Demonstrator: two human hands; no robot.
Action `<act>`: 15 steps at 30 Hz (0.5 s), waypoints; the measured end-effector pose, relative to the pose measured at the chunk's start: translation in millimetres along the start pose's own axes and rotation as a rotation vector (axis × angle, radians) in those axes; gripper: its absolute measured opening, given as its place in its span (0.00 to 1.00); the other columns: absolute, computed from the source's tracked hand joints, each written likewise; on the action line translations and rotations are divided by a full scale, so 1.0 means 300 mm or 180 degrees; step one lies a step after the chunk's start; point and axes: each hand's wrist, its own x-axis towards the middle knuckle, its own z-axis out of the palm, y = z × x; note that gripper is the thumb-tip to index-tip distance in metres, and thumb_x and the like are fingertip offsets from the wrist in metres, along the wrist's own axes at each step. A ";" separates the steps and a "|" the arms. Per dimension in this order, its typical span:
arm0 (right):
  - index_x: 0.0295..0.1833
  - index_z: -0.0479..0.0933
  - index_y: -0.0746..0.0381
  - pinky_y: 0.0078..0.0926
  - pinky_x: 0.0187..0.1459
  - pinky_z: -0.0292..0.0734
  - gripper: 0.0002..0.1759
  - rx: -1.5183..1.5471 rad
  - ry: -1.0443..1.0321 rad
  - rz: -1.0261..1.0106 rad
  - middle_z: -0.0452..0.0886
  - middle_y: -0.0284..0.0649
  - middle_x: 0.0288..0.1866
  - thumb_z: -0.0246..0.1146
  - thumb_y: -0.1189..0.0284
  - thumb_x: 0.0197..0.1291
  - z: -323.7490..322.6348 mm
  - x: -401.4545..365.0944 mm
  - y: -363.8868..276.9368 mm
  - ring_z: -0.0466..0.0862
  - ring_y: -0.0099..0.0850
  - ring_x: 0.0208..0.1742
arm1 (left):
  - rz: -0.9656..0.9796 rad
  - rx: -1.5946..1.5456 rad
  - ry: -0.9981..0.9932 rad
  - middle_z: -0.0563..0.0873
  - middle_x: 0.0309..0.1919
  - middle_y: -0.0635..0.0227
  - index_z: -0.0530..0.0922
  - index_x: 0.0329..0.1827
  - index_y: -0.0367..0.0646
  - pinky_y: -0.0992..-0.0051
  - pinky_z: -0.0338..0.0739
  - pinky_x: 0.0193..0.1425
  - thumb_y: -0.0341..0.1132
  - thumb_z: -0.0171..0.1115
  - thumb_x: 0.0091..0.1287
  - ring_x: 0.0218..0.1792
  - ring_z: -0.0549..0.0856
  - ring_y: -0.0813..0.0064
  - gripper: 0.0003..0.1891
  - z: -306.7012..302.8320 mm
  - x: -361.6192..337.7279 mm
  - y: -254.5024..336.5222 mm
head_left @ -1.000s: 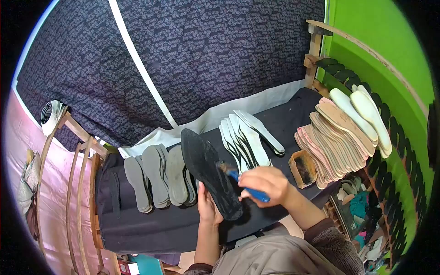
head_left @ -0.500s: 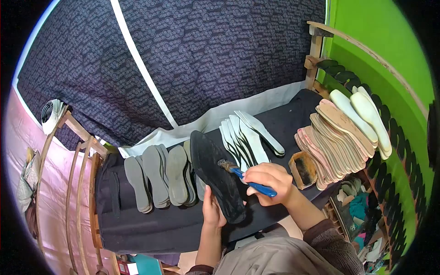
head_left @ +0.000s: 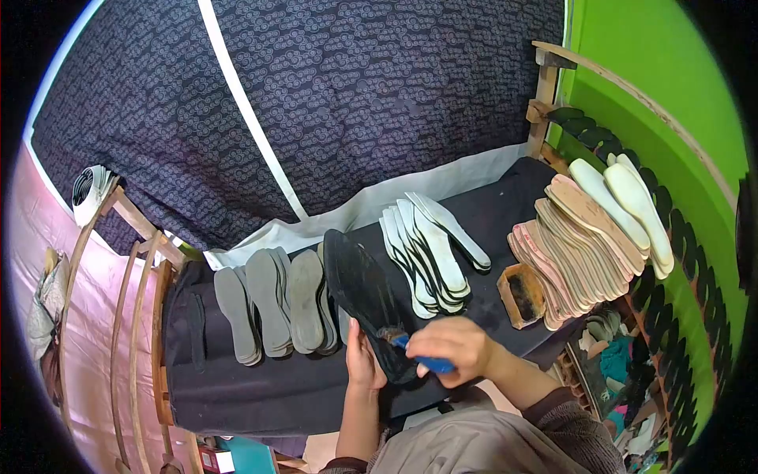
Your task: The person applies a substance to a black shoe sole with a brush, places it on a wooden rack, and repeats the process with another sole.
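Note:
My left hand [head_left: 365, 357] holds a black shoe sole [head_left: 359, 280] from its lower left side, tilted above the dark cloth. In my right hand [head_left: 454, 347] is a blue-handled brush [head_left: 430, 363], its bristles touching the lower part of the sole. Grey soles [head_left: 268, 296] lie in overlapping rows left of the black sole. White-topped soles [head_left: 426, 249] are fanned out to its right. A small brown container [head_left: 509, 300] with a dark inside stands farther right, beside a row of beige and pink soles [head_left: 576, 249].
Dark cloth [head_left: 268, 403] covers the work surface, with wooden rails [head_left: 160, 347] at its left end. Pale soles [head_left: 612, 201] top the right stack. Black soles [head_left: 663, 340] hang along the green wall. Scraps [head_left: 616, 363] lie at the lower right.
My right hand and the brush have moved down along the black sole, from its middle to its lower part. The sole has shifted slightly. More of the white-topped soles shows.

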 end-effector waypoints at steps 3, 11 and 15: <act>0.43 0.76 0.67 0.31 0.34 0.79 0.18 -0.0088 0.0220 0.0139 0.81 0.46 0.37 0.67 0.79 0.42 -0.027 0.027 0.020 0.82 0.41 0.32 | -0.0070 0.0015 -0.0179 0.78 0.56 0.58 0.67 0.64 0.41 0.60 0.78 0.54 0.53 0.35 0.75 0.53 0.81 0.62 0.27 0.027 -0.013 0.002; 0.41 0.78 0.66 0.28 0.33 0.79 0.14 -0.0522 0.0350 -0.0106 0.82 0.45 0.39 0.68 0.75 0.47 -0.026 0.033 0.019 0.83 0.39 0.33 | -0.0153 0.0038 -0.0067 0.81 0.53 0.61 0.72 0.60 0.44 0.66 0.75 0.58 0.52 0.36 0.75 0.53 0.81 0.67 0.25 0.054 -0.022 -0.007; 0.41 0.79 0.67 0.29 0.32 0.78 0.15 -0.0379 0.0250 -0.0278 0.81 0.44 0.40 0.68 0.75 0.45 0.001 0.024 0.011 0.83 0.38 0.33 | -0.0048 0.0036 0.0056 0.82 0.50 0.63 0.73 0.57 0.45 0.68 0.77 0.53 0.51 0.38 0.75 0.47 0.83 0.69 0.23 0.078 -0.025 0.003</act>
